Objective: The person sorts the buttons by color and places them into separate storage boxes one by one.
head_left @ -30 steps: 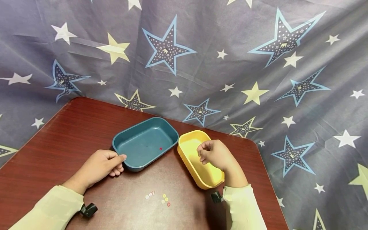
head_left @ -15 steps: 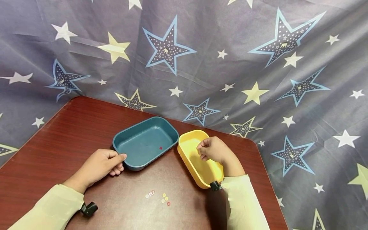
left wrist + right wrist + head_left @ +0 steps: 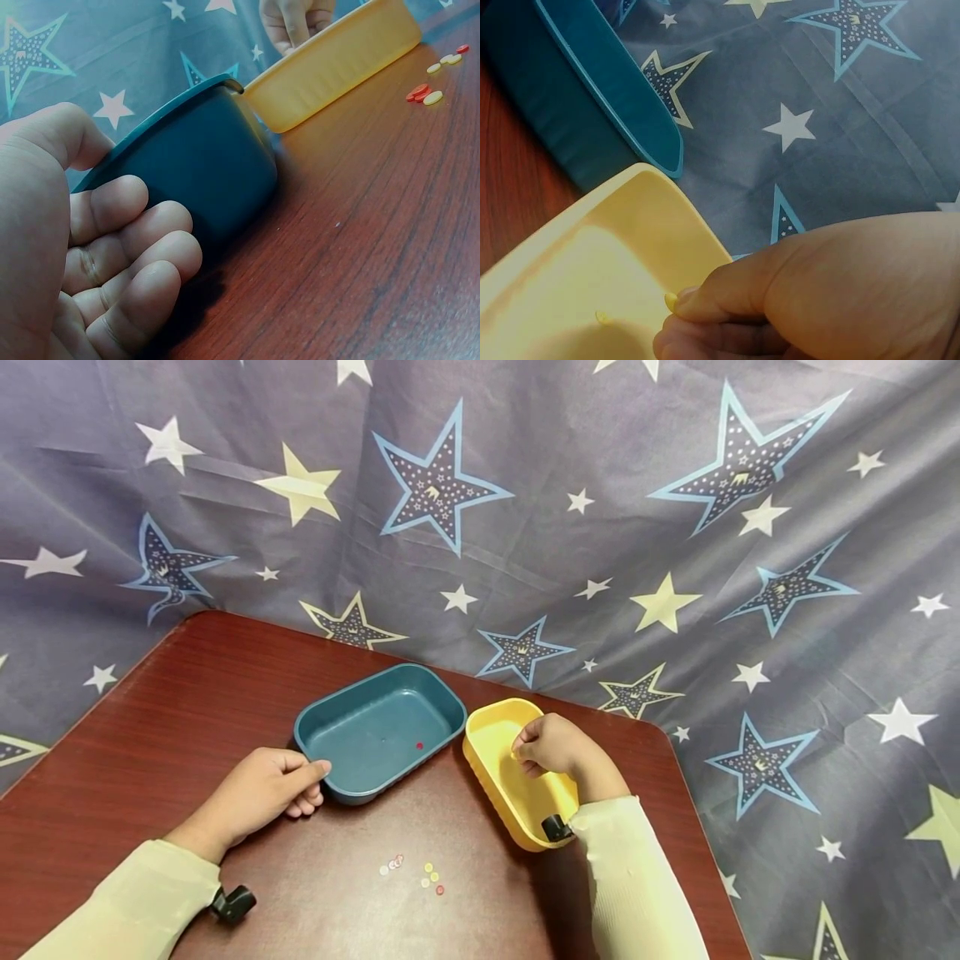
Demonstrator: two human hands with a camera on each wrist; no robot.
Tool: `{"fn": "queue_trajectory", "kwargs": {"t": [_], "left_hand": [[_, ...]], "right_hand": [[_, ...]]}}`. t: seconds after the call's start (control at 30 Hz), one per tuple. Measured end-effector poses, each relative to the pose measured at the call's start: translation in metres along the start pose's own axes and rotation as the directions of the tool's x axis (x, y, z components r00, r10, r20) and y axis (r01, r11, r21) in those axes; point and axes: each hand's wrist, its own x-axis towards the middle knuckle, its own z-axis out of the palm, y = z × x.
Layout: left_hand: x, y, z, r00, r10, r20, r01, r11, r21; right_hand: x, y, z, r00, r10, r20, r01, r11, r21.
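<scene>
My left hand [image 3: 262,789] grips the near left corner of the teal tray [image 3: 217,157], thumb over the rim and fingers curled against the outer wall. A small red disc [image 3: 419,746] lies inside that tray. Over the yellow tray [image 3: 480,768], my right hand [image 3: 551,747] pinches a small yellow disc [image 3: 671,301] between thumb and forefinger. Another yellow disc [image 3: 601,318] shows on the yellow tray's floor in the right wrist view, partly blending with its colour.
Loose red, yellow and pale discs [image 3: 432,877] lie in two small groups on the brown table [image 3: 322,893], nearer than the trays. The trays stand close together at their corners. A star-patterned curtain [image 3: 525,568] hangs behind the table edge.
My right hand has shifted slightly forward, and its forearm has moved up so that the black wrist camera overlaps the yellow tray. The left hand and the teal tray stay put.
</scene>
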Motion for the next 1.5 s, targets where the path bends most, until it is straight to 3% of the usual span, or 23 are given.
{"fn": "queue_trajectory", "kwargs": {"t": [0.67,1.5], "left_hand": [[-0.003,0.001,0.001,1.000,-0.004,-0.007,0.004,1.000,0.007],[-0.001,-0.001,0.002,1.000,0.001,-0.009,-0.001,1.000,-0.008]], "right_hand": [[0.018,0.015,0.014,0.998,0.061,0.024,-0.061,0.998,-0.004],[0.012,0.016,0.013,0.999,0.036,-0.005,-0.036,0.999,0.000]]}}
